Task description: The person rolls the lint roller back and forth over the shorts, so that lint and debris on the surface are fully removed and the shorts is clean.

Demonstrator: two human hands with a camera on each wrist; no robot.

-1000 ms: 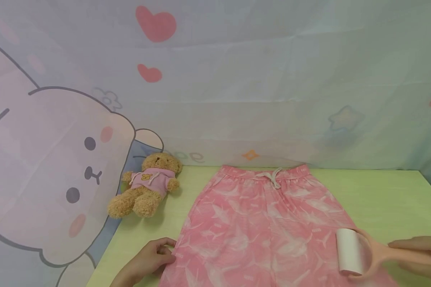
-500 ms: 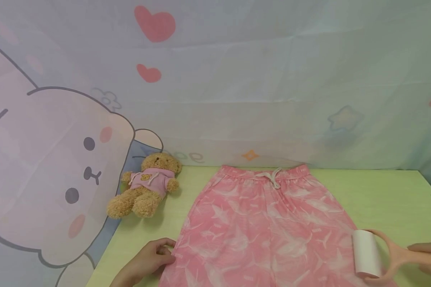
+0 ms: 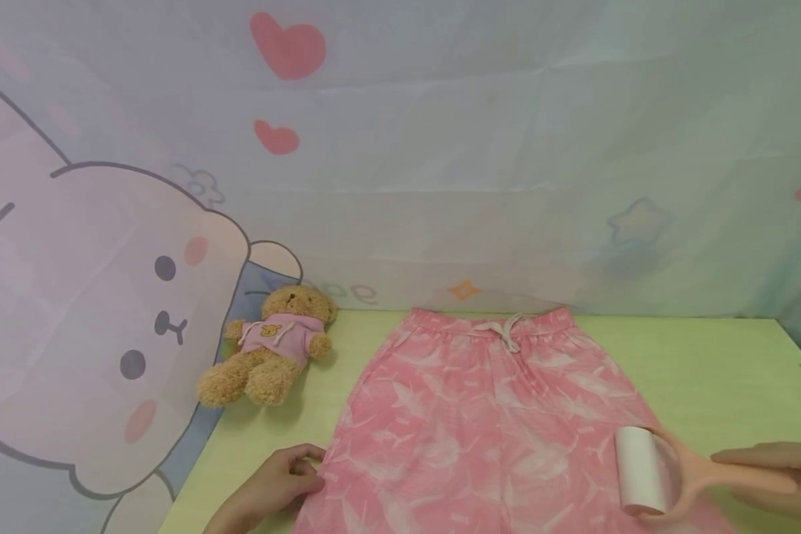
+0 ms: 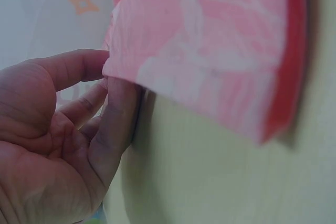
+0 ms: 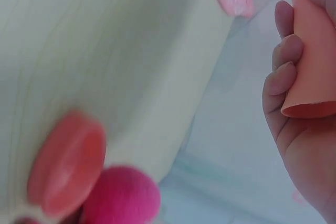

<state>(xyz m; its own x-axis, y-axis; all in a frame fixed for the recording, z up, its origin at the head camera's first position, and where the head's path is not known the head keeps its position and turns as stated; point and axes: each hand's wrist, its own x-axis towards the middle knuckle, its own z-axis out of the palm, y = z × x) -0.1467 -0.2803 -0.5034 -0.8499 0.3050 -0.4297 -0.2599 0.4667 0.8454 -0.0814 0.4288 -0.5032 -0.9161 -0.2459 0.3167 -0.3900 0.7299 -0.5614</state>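
Pink shorts (image 3: pixel 454 430) with a white leaf-like print lie flat, waistband and tied white drawstring (image 3: pixel 507 331) toward the back; the lower legs run out of the head view. At their left edge is my left hand (image 3: pixel 277 482). The left wrist view shows its thumb and a finger pinching the fabric edge (image 4: pixel 199 40). My right hand (image 3: pixel 774 471) grips the peach handle (image 5: pixel 317 51) of a lint roller, its fingers wrapped around it. The roller's white roll (image 3: pixel 641 471) is on the right leg of the shorts, near that side's edge.
A teddy bear (image 3: pixel 277 345) in a pink hoodie leans at the left against a printed cloth backdrop (image 3: pixel 440 148). The tabletop (image 3: pixel 721 371) is pale yellow-green. In the right wrist view, a coral cover-like piece (image 5: pixel 68 163) lies beside a magenta ball (image 5: pixel 123 198).
The lint roller went right to the edge of the shorts, then came back left onto the fabric, my right hand moving with it. My left hand and the shorts stayed put.
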